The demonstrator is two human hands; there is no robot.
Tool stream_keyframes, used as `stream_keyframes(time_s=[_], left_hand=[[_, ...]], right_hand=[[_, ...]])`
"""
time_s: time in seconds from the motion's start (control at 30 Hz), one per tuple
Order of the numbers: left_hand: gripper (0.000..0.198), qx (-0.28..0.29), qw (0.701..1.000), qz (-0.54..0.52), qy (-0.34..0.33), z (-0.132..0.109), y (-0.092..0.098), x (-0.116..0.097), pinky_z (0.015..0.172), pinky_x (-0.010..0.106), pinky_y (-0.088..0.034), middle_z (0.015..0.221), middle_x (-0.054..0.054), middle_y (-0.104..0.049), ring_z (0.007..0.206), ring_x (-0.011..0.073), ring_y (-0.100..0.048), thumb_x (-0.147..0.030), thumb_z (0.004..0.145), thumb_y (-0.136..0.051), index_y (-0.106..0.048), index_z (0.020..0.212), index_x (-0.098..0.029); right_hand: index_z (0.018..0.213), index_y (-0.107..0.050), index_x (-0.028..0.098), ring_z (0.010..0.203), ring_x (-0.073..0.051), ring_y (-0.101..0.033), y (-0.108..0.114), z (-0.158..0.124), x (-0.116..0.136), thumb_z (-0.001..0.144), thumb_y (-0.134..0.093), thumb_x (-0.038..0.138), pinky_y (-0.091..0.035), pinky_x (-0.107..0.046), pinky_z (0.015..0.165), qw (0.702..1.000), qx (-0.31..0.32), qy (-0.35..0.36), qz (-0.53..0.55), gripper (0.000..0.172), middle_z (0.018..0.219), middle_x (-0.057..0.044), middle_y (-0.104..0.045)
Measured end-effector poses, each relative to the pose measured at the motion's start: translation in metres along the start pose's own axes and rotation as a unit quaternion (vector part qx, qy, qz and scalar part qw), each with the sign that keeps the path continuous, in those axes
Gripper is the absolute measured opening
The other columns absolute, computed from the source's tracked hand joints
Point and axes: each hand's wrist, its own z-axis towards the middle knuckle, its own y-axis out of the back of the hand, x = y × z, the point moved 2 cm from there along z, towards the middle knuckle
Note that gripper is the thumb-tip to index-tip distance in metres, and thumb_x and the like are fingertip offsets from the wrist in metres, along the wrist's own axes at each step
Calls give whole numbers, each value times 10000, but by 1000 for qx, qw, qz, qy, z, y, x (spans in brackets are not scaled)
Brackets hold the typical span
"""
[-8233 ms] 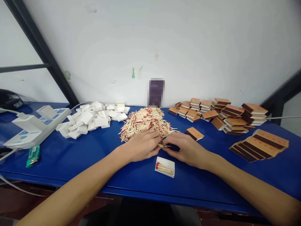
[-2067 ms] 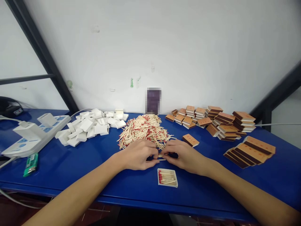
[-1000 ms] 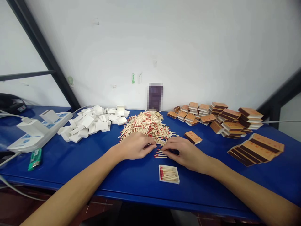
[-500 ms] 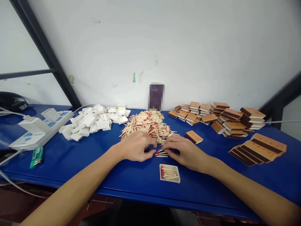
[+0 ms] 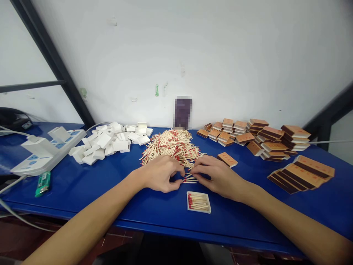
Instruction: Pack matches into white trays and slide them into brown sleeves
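Our left hand and right hand, grips spread, flank loose matches on the desk, apparently fencing in both ends; nearer its front edge, a white tray of matches sits seemingly within easy reach.

A white power strip lies at the left of the blue worktop, with two white chargers seated on it. A green lighter lies just beside its near end. A white cable leaves the same end. A blurred dark rectangle shows against the pale wall; dark metal posts flank both sides
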Motion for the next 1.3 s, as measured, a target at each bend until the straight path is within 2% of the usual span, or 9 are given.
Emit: stream_keyframes(time_s=[0.13,0.4,0.83,1.03,1.17,1.3], left_hand=[[170,1,1000,-4,1,0,0,-1,624,267,-424,628,-26,-593,599,127,-552,-265,797,-624,-712,926,-198],[211,11,1000,-4,3,0,-1,-1,626,260,-431,631,-28,-603,599,124,-552,-217,764,-610,-714,946,-198],[170,3,1000,10,-8,2,-1,1,585,253,-376,640,-24,-610,583,115,-537,-158,792,-589,-717,897,-196],[138,9,1000,9,-20,3,-1,3,605,250,-371,693,-15,-649,622,120,-571,-182,866,-586,-713,919,-197],[143,7,1000,10,-20,3,-3,5,645,249,-394,748,-12,-671,678,124,-597,-210,901,-571,-705,948,-207],[162,8,1000,13,-18,2,-2,2,616,252,-389,711,-11,-655,634,124,-577,-176,852,-566,-708,926,-199]], right_hand=[[931,-689,192,852,-198,-601,0,0,3,944,-506,183,-469,-345,770,1000,21,-3,4,184,894,-78,-660],[934,-687,186,839,-195,-588,3,0,8,959,-501,234,-456,-339,756,998,53,-15,20,194,884,-74,-646],[898,-692,183,830,-188,-583,3,1,9,947,-525,216,-443,-330,752,998,54,-12,30,176,880,-67,-640],[956,-694,179,823,-192,-582,6,0,10,948,-508,205,-437,-329,741,998,50,-19,25,188,864,-70,-638],[906,-704,176,794,-191,-574,8,0,10,934,-502,187,-425,-333,725,999,44,-22,14,204,835,-68,-627],[920,-708,171,795,-188,-563,6,0,11,917,-506,168,-417,-331,721,998,52,-23,20,202,833,-63,-618]])
